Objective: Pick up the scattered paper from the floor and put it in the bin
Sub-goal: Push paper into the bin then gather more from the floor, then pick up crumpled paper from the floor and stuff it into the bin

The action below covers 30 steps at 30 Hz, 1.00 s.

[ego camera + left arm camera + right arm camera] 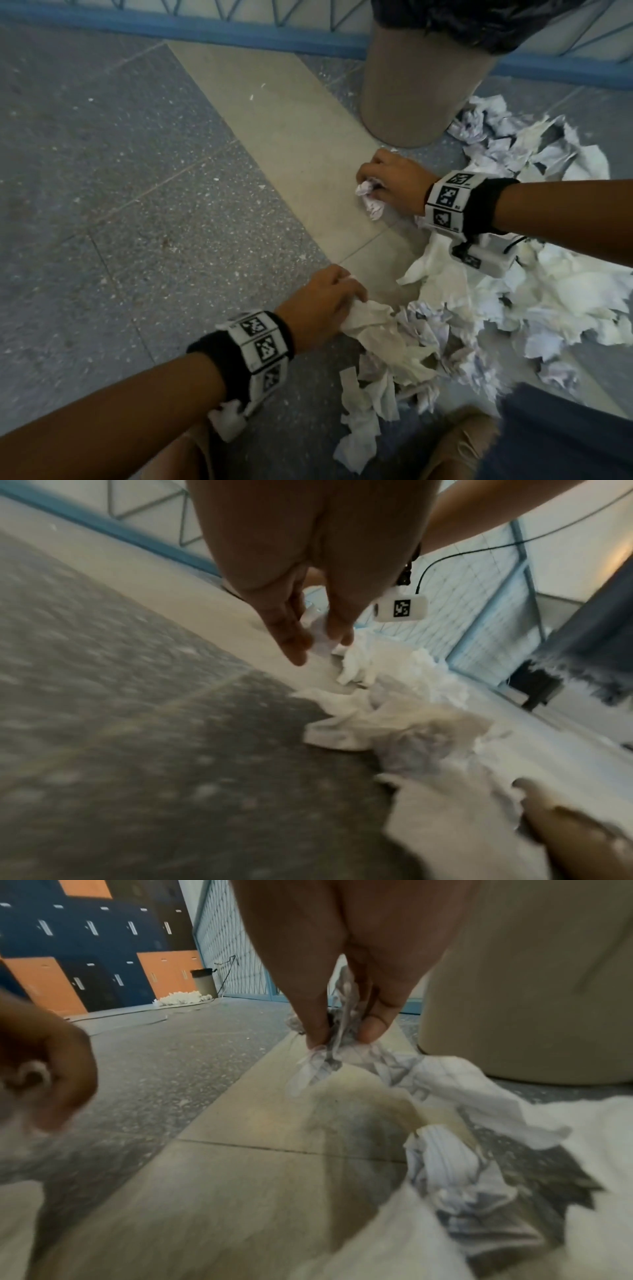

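A beige round bin (421,89) with a black liner stands at the top of the head view. Torn and crumpled white paper (513,301) lies heaped on the floor to its right and in front of it. My right hand (368,181) is low beside the bin's base and pinches a crumpled lined paper ball (371,200) between thumb and fingers; the right wrist view shows the paper ball (339,1042) in that pinch, with the bin (531,988) close behind. My left hand (349,294) grips a white crumpled sheet (373,325) at the heap's near left edge. The left wrist view shows its fingertips (298,647) pinching that sheet (322,639).
Grey speckled floor (120,205) with a pale tile strip (291,137) spreads left of the heap. A blue skirting (171,29) and wall run behind the bin. My shoes (459,442) and a jeans knee (565,431) are at the bottom. Lockers (85,947) and another bin (204,981) stand far off.
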### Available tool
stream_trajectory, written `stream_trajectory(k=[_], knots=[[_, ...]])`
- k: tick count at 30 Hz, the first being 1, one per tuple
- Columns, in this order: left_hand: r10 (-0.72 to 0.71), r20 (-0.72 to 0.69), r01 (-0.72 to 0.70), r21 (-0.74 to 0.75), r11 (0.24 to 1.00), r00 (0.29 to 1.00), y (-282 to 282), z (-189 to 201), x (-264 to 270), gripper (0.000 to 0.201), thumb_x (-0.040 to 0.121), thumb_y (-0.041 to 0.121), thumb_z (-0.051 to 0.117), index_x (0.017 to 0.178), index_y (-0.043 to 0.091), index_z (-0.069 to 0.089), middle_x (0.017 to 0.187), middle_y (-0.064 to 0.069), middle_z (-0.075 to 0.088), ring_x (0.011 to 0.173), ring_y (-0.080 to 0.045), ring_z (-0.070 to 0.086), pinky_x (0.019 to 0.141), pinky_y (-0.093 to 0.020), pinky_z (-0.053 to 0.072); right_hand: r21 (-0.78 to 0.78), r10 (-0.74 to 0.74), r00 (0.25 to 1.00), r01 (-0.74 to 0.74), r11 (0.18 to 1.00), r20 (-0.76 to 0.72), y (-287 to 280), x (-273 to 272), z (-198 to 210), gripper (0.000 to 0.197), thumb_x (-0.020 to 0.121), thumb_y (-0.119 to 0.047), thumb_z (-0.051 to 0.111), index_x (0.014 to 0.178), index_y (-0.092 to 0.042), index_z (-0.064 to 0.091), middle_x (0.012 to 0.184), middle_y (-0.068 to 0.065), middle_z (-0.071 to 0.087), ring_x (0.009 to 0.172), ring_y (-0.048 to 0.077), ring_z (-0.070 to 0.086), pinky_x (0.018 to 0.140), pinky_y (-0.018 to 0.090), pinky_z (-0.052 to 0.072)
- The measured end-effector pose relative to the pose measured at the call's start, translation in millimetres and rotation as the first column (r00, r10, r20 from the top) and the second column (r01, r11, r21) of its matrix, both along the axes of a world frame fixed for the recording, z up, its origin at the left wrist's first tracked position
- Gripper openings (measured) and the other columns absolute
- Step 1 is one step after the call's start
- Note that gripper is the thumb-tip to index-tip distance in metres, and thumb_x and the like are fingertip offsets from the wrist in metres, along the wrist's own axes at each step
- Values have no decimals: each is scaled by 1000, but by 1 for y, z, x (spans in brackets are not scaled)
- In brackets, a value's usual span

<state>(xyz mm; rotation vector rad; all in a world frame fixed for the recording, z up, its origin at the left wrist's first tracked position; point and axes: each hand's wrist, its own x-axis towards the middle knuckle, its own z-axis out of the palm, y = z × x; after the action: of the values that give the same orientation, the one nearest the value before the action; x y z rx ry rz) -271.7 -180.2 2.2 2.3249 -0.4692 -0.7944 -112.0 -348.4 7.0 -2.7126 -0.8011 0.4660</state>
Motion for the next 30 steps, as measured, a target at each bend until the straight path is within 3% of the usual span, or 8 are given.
stream_trajectory(k=[4,8,11,14,17,22,26,30], knots=[[-261,-36,264,151,953,965,-39,-20,-20,76,78,54,62,140,28,29,155,-3,14,141,-25,14,118,-43,21,17,-42,998,43,999,-44,-8,-6,6,28,86,-6,58,113,0,59,116,28,49,102,37,51,85,38,36],[-468,70,429,297,853,881,-41,-33,-12,52,88,18,54,136,22,37,151,-11,23,134,-31,26,111,-46,31,23,-79,995,81,996,-61,-17,-13,10,26,86,-3,55,112,0,59,117,26,49,103,38,52,87,39,37],[-333,55,317,197,928,941,-33,-35,13,37,91,9,49,127,10,51,142,-14,40,129,-28,36,109,-34,29,45,-144,986,148,988,-82,-22,-13,17,26,86,-2,53,112,-3,58,118,23,51,105,35,52,89,38,40],[-29,24,27,63,998,999,-26,-20,45,36,83,12,50,115,2,61,125,-21,56,119,-32,51,99,-30,34,107,-183,981,190,976,-72,-24,-10,29,26,85,-1,53,111,-2,58,116,22,58,107,34,54,88,35,40],[171,80,-170,-21,985,982,-21,12,76,49,71,27,46,107,-1,65,112,-24,65,104,-33,61,86,-31,41,234,-204,979,201,951,-12,-22,-8,50,27,82,0,55,109,-2,60,113,19,64,106,32,56,80,26,36],[307,95,-298,-101,949,947,-14,85,125,22,67,28,51,77,10,58,80,-15,64,78,-24,60,75,-35,48,498,-241,965,157,853,107,-19,0,113,23,79,2,59,101,-1,64,105,15,68,101,27,60,81,24,39],[321,277,-276,-190,942,906,-27,149,153,21,83,20,60,95,3,64,91,-15,68,83,-20,60,72,-28,44,666,-360,906,127,735,224,-37,20,172,22,77,1,61,98,-4,66,99,6,69,94,15,60,81,15,44],[450,443,-288,-386,876,775,-64,202,198,31,84,24,56,106,3,61,98,-11,65,89,-23,58,72,-30,42,715,-551,776,194,672,307,-67,62,212,22,80,-5,59,101,-7,64,94,-2,63,88,7,54,62,-5,33]])
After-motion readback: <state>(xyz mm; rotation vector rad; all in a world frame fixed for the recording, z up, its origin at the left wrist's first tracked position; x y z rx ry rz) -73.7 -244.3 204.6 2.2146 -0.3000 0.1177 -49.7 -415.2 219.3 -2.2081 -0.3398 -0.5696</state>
